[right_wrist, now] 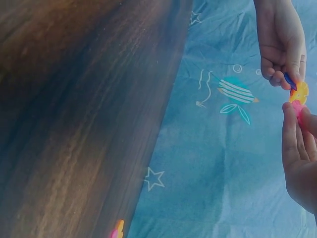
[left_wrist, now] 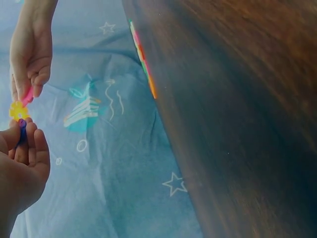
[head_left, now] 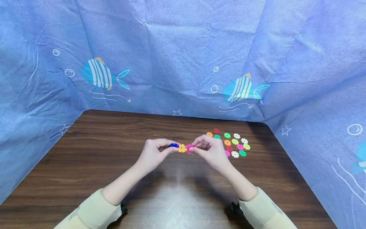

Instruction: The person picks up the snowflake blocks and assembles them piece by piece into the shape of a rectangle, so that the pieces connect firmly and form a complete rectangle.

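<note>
Head view — blue disc (head_left: 173, 145) partly hidden

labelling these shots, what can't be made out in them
Blue piece: head view, partly hidden by the left hand.
Pink piece: head view, partly hidden by the right hand.
Loose pieces: head view, full count unsure, the right hand overlaps some.
Rest of the right hand: right wrist view, cut off by the right edge.

The site is a screened-off indoor work area; the building type cannot be determined. A wood-grain table (head_left: 108, 140) forms the work surface; blue fabric (head_left: 183, 51), printed with striped fish (head_left: 100, 73) and stars (head_left: 286, 130), encloses three sides.
</note>
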`<state>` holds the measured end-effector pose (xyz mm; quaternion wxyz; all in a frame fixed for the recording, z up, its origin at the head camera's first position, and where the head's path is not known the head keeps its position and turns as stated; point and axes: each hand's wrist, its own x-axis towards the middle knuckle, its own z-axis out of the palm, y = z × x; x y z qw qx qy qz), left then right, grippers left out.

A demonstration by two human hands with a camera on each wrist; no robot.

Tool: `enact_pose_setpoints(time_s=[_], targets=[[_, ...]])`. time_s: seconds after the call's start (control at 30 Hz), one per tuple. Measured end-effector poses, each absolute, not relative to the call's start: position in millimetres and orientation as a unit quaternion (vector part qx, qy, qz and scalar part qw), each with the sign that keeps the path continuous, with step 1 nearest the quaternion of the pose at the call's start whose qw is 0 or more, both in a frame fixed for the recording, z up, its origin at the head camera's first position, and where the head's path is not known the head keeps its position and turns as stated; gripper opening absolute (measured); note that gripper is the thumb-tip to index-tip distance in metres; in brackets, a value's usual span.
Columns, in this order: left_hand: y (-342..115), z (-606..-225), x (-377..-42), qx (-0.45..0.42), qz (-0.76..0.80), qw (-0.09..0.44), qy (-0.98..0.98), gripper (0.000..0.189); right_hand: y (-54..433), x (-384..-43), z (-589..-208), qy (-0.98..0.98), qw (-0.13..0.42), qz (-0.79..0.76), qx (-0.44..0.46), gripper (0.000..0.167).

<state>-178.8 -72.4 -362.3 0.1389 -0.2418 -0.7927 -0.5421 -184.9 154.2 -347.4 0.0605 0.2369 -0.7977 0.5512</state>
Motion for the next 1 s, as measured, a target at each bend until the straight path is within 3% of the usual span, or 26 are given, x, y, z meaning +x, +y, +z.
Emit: enact_pose_setpoints(time_s=[0.57,0.8,1.0], targets=[[-71,-370,-177,-0.256,-0.523,0.12,-0.804,0.015,150,-176,-345,-0.784,0.007,0.583,0.212,0.012],[-71,-369,-178,-0.273,-0.513,0.085,-0.809,0.024,148,-169,-333,-0.802,0.029,0.552,0.227,0.012],[-69,-365,-180,-0.271,-0.503,0.089,-0.816,0.032,146,-167,-327,-0.816,0.041,0.527,0.236,0.012]])
